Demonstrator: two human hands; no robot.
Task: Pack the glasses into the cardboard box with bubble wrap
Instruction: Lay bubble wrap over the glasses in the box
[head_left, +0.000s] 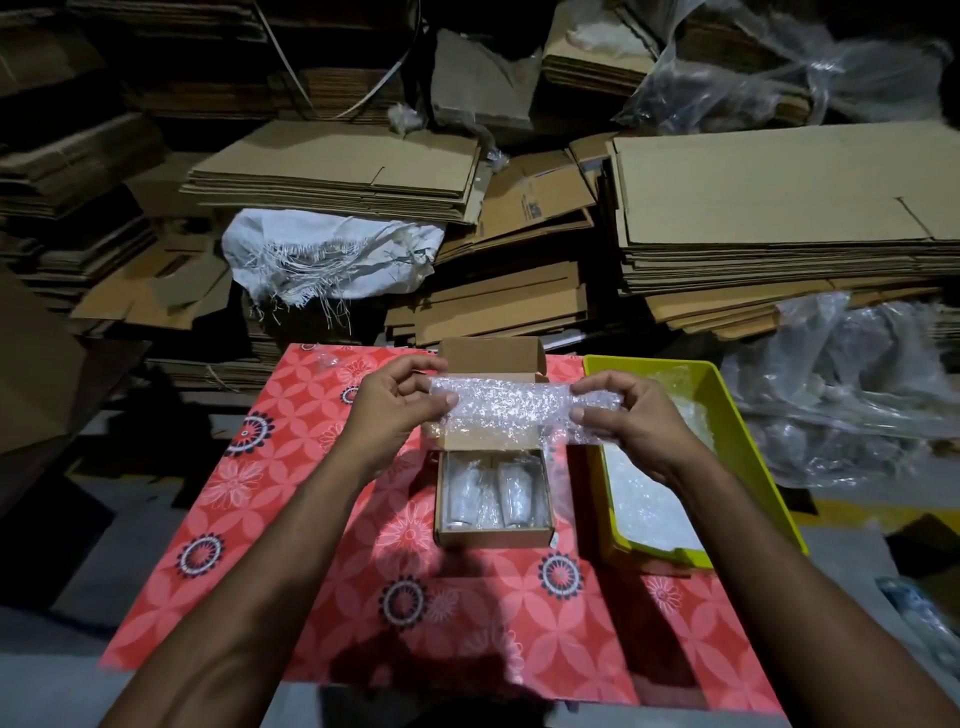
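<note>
A strip of bubble wrap (519, 408) is being held taut, pinched at each end by the left hand (395, 410) and right hand (631, 423), above the cardboard box (493, 499) near the table's far edge, and should be lowered evenly onto the two glasses (491, 493) inside.

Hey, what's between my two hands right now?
In the head view, a rolled strip of clear bubble wrap spans from the left hand to the right hand, held above the small open cardboard box.
</note>
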